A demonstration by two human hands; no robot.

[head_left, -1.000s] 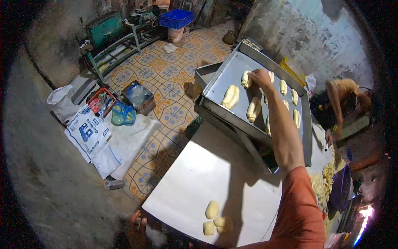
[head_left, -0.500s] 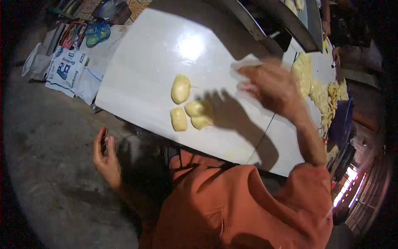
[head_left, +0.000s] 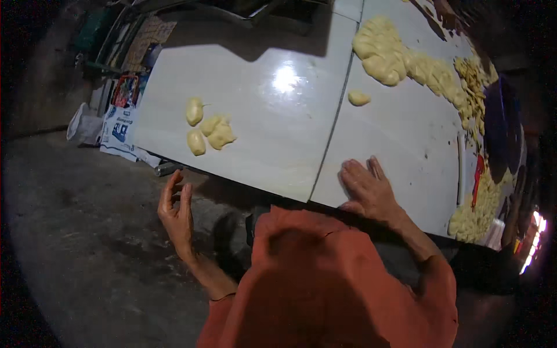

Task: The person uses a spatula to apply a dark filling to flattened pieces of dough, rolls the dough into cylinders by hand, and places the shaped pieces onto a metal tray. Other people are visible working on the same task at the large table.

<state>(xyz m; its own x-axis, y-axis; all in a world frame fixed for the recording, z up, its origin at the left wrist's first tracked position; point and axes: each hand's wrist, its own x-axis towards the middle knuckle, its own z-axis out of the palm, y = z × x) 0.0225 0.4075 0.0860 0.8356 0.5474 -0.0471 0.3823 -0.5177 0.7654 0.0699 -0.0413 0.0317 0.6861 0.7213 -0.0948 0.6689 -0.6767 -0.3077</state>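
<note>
The room around me is dim, but white glare shines on the pale tabletop. Shadow darkens my orange shirt; harsh light shows at far right. My left hand and right hand show little blur; the fisheye rim fades into grainy black.

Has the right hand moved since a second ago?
Yes: the right hand has drawn back toward the near edge of the table.
</note>
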